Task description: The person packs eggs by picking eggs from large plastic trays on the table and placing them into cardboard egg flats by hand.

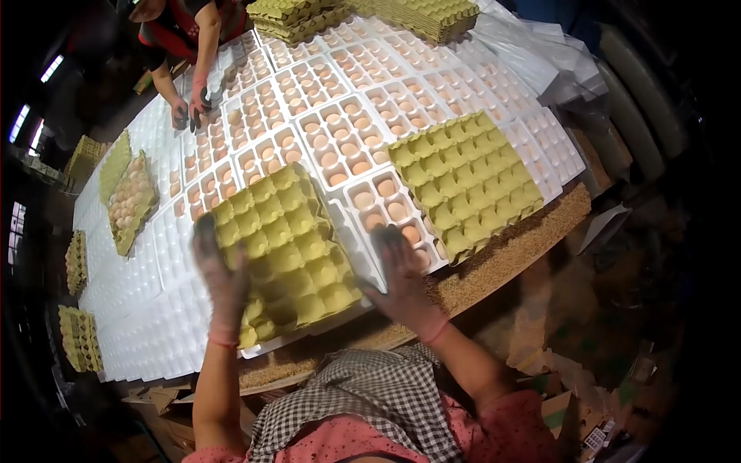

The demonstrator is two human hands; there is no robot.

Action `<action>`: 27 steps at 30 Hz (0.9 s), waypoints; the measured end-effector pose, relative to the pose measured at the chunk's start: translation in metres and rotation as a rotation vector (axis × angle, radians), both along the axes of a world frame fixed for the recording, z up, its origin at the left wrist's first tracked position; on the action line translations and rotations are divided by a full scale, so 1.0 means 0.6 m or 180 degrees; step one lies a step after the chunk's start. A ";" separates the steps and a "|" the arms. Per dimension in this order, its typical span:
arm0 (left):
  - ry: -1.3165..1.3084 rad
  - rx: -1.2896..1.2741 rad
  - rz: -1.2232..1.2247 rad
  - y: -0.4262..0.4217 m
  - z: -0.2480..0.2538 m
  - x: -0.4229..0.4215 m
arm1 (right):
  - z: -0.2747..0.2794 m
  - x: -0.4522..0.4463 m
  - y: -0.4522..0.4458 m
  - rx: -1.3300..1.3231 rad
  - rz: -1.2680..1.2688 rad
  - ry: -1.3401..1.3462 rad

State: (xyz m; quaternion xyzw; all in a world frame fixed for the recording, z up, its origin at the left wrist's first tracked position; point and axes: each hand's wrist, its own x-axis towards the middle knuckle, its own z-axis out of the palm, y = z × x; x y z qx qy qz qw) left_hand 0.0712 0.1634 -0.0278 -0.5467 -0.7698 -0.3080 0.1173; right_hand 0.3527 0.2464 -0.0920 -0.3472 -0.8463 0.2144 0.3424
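Both of my hands wear thin gloves with dark grey fingers. At the left edge of an empty yellow-green pulp egg tray [282, 239] is my left hand [221, 278], blurred, its fingers stretched out and the thumb apart. My right hand [403, 282] is spread, fingers over the eggs [397, 211] in a white foam tray [351, 189]; whether it touches them I cannot tell. A second empty pulp tray [467, 185] lies just right of it, on the foam trays.
Foam trays of eggs [340, 143] cover much of the table. Across it, a co-worker's gloved hands [191, 110] reach over the trays. Pulp trays are stacked [424, 17] at the back; one holding eggs [131, 197] lies left. Grain-like bedding [513, 251] lines the front edge.
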 end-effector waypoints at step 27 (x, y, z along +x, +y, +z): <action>-0.0199 -0.1440 -0.2474 0.298 -0.163 0.326 | 0.054 0.175 0.044 -0.0520 -0.1784 -0.1066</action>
